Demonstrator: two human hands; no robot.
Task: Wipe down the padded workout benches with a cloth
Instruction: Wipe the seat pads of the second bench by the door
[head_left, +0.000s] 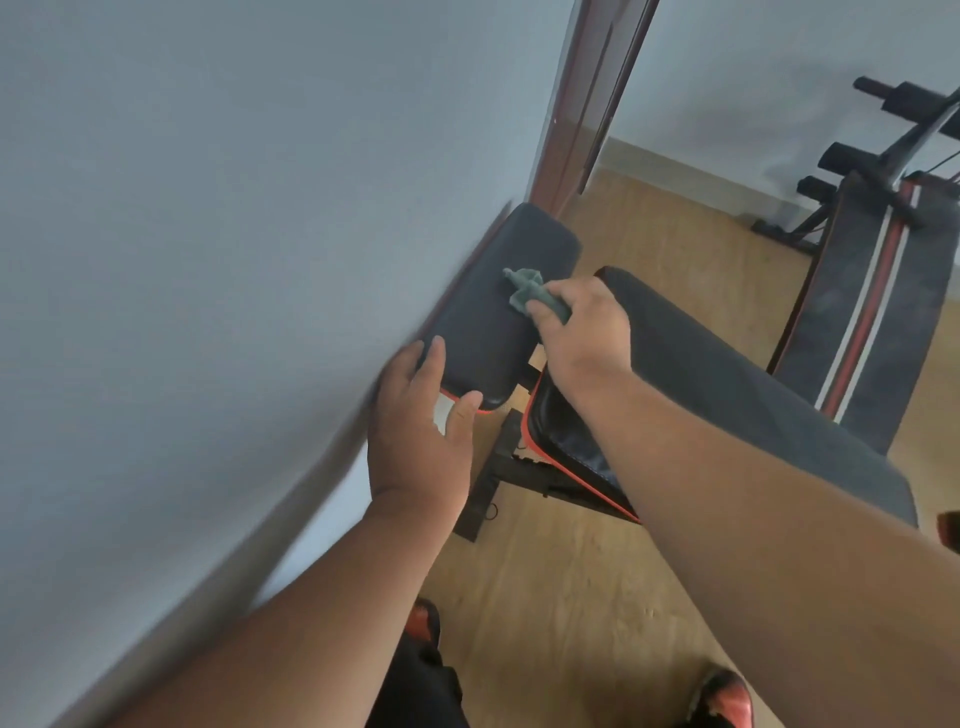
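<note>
Head view: we see the right hand (582, 332) at centre frame, fingers curled around a bunched green cloth (535, 296), pressing it onto the small black pad (498, 312) that sits against the wall (208, 208). The left hand (421, 426), below and left of it, has fingers spread loose, thumb and fingertips touching the pad's near corner, gripping nothing. A longer pad (753, 395) runs toward lower right; a striped bench (872, 301) stands at upper right. We judge the wipe would go best with the cloth flattened, strokes overlapping edge to edge, and the left hand steadying the pad.
</note>
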